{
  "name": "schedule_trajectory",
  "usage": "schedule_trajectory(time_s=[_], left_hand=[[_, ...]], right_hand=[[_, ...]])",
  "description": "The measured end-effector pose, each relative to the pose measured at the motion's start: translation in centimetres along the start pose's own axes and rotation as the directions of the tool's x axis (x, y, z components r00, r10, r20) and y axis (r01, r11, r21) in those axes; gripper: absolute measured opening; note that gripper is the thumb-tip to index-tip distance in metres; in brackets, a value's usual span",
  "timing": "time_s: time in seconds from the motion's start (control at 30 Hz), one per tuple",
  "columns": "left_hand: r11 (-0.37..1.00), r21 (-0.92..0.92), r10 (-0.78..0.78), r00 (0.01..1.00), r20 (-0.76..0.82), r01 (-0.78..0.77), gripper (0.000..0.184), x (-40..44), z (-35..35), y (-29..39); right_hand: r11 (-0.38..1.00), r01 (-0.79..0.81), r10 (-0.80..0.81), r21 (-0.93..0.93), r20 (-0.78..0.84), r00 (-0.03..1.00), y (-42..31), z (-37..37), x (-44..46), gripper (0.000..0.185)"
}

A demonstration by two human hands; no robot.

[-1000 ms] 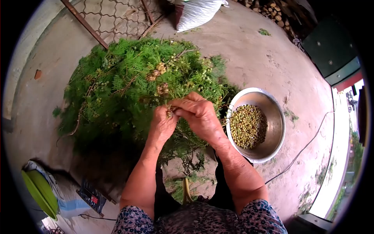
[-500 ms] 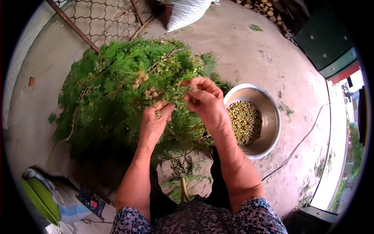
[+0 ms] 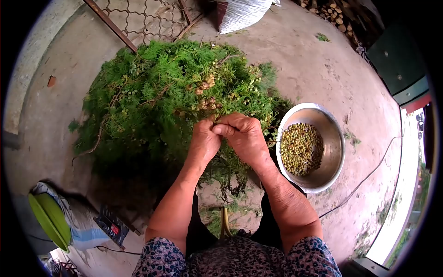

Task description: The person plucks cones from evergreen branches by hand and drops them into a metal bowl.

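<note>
A large heap of green feathery branches lies on the floor before me, with brown opened cones showing near its middle. Over its near right side my left hand and my right hand meet at the fingertips. Both are closed in a pinch, and whatever they hold is too small and hidden to name. To the right of my right hand stands a metal bowl, partly filled with small green and brown seed-like pieces.
A white sack and a metal mesh frame are at the back. Firewood is stacked at the back right. A green basin lies at the lower left. A thin cable runs along the floor at the right.
Half a second ago my hands were apart, the right one nearer the bowl; now they are together again over the branches. The whole view has shifted slightly.
</note>
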State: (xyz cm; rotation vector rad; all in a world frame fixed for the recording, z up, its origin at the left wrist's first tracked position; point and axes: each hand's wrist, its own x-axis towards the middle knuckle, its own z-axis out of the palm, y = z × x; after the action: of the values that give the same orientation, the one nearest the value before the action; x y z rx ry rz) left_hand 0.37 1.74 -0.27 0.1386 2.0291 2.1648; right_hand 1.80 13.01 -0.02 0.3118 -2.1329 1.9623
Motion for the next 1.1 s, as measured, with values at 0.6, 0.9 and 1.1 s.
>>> schedule_trajectory(time_s=[0.6, 0.9, 1.1], left_hand=[[0.956, 0.268, 0.13, 0.991, -0.019, -0.12, 0.018, 0.4, 0.0, -0.7], [0.938, 0.291, 0.148, 0.977, 0.152, -0.187, 0.015, 0.1, 0.1, 0.0], [0.908, 0.381, 0.083, 0.966, 0.247, -0.175, 0.015, -0.5, -0.1, 1.1]], right_hand=[[0.698, -0.438, 0.496, 0.567, 0.057, 0.866, -0.6, -1.9, 1.0, 0.009], [0.814, -0.501, 0.517, 0.295, 0.026, 0.856, 0.2, -2.0, 1.8, 0.017], [0.858, -0.473, 0.482, 0.201, 0.003, 0.876, 1.2, -2.1, 2.2, 0.018]])
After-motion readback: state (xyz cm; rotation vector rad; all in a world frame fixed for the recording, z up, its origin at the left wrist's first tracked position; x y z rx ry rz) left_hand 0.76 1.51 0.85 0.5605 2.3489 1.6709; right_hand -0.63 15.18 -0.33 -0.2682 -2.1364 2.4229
